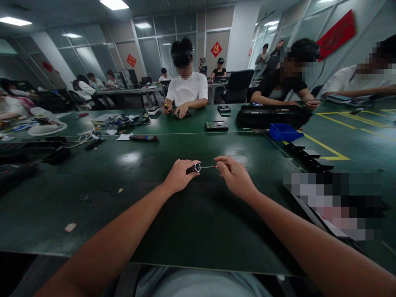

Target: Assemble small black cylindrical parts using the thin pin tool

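Note:
Over the middle of the green table, my left hand [179, 175] is closed around a small dark cylinder [197, 167] with a bright ring at its end, perhaps a flashlight. Its round end faces right and toward me. My right hand [235, 175] pinches the red handle of a thin screwdriver [208, 166]. The metal shaft points left, and its tip meets the cylinder's end; whether it is inside or only touching I cannot tell. Most of the cylinder's body is hidden by my left fingers, and most of the handle by my right.
On the green table [102, 198] lie a blue bin [285, 132], a long black housing [274, 116], a hard drive [216, 125] and black brackets [309, 156] to the right. Cables [123, 119] and a white fan [47, 128] lie left. A person [187, 88] works opposite.

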`<state>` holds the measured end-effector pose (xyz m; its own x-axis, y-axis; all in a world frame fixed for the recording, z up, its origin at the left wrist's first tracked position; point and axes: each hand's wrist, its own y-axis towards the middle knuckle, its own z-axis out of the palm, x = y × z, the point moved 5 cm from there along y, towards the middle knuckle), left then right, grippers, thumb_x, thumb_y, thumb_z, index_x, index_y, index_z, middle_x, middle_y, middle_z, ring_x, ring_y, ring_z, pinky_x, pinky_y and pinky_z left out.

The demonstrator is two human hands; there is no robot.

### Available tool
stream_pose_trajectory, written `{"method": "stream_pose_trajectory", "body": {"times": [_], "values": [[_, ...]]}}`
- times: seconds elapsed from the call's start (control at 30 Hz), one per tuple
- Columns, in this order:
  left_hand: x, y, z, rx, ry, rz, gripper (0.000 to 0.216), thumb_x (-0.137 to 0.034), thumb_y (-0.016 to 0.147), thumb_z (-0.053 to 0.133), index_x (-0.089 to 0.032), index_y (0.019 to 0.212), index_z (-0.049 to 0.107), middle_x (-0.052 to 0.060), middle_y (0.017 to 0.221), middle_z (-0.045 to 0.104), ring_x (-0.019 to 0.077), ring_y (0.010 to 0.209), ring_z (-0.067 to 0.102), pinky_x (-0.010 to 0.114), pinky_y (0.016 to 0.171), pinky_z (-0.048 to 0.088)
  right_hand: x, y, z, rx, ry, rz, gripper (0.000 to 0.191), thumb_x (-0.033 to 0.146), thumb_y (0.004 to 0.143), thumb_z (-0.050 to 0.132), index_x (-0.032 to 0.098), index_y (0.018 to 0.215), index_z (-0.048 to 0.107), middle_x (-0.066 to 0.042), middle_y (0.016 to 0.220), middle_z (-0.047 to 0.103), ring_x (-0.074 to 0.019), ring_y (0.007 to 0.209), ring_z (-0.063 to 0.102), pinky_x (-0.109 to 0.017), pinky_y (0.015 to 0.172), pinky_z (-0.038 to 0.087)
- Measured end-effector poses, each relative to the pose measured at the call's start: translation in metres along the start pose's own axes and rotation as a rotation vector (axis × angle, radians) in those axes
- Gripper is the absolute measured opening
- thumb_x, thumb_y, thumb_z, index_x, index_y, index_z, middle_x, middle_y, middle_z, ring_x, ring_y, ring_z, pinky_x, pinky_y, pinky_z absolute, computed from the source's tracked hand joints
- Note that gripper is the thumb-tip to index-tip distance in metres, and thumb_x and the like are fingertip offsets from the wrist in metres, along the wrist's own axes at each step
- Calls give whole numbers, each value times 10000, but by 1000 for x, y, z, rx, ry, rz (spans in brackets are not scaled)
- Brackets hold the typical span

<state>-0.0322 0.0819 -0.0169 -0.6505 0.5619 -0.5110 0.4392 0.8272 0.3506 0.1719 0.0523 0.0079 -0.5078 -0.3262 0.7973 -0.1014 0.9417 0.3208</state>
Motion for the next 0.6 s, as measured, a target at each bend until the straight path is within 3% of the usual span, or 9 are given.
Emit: {"method": "stream_pose_trajectory", "body": {"times": [0.07, 0.17, 0.33, 0.5, 0.6], "values": [[0, 0, 0, 4, 4, -4, 362, -297, 924, 666, -273, 1285, 639, 44, 1176, 704, 251, 1099, 605, 512, 1091, 342, -1, -1, 1, 7, 21, -22, 322, 398, 973, 454, 207, 1104, 679, -29, 801, 670, -181, 681, 609, -308, 633, 441], [-1, 0, 1, 16, 17, -10, 370, -289, 922, 665, -274, 1291, 635, 47, 1196, 699, 250, 1113, 604, 518, 1102, 333, -4, -1, 3, 30, 20, -8, 408, 456, 1006, 373, 214, 961, 698, -16, 719, 609, -176, 643, 575, -307, 611, 425], [-5, 1, 0, 19, 19, -11, 350, -291, 923, 663, -265, 1272, 642, 45, 1183, 703, 248, 1108, 609, 508, 1093, 347, -7, -1, 1, -44, 77, 10, 295, 391, 971, 442, 217, 1088, 649, -7, 770, 620, -174, 662, 568, -304, 621, 426], [-7, 1, 0, 17, 6, -12, 354, -286, 915, 678, -261, 1266, 644, 44, 1203, 701, 248, 1122, 607, 507, 1095, 346, -8, -1, 4, -7, 96, 38, 394, 461, 1002, 376, 208, 925, 669, 11, 658, 538, -169, 618, 539, -307, 602, 422], [-5, 1, 0, 11, 5, -20, 356, -284, 913, 682, -268, 1267, 645, 40, 1193, 703, 248, 1112, 608, 511, 1094, 344, -11, -1, 4, -32, 121, 52, 327, 443, 985, 430, 209, 1072, 642, 10, 706, 571, -171, 629, 552, -309, 604, 437]]}}
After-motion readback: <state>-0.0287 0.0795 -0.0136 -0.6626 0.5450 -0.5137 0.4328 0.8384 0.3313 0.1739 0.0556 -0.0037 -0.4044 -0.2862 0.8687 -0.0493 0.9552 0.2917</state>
